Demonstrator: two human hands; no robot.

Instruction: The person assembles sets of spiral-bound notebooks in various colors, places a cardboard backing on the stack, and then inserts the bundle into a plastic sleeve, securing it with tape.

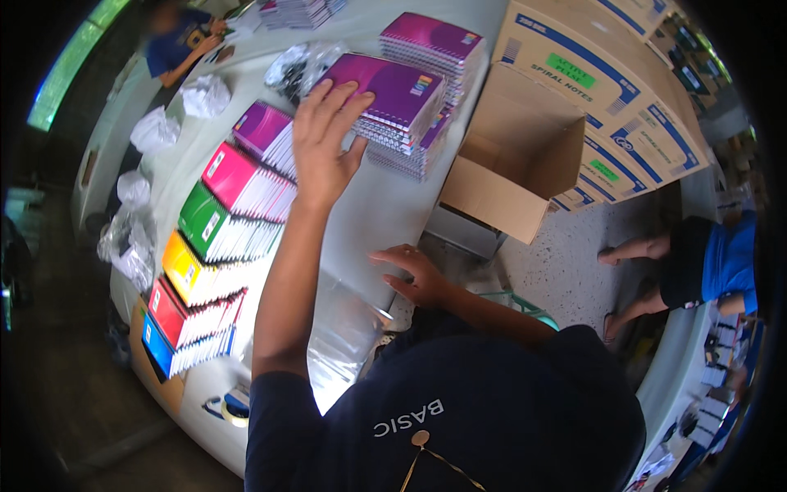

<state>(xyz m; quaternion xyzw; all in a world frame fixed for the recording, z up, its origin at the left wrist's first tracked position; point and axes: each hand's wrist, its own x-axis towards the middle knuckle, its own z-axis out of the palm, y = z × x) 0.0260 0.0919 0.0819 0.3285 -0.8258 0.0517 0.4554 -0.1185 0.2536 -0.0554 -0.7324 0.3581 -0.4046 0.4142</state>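
My left hand (328,143) lies on the near left corner of a purple spiral notebook (392,86) that tops a stack. Its fingers are stretched out over the cover, and the thumb is beside the stack's near edge. Under and behind it are more stacked purple spiral notebooks (430,37). My right hand (420,277) is near my body at the table's edge, fingers apart and nothing in them. Left of my left forearm runs a row of notebook stacks: purple (262,129), pink (225,172), green (202,213), yellow (182,264), red (166,307) and blue (156,340).
An open cardboard box (500,184) stands right of the table, beside piled closed cartons (574,70). Clear plastic film (344,328) lies near me. Crumpled plastic (156,131) lies left. A tape roll (235,416) is at the near edge. Other people are at far left and right.
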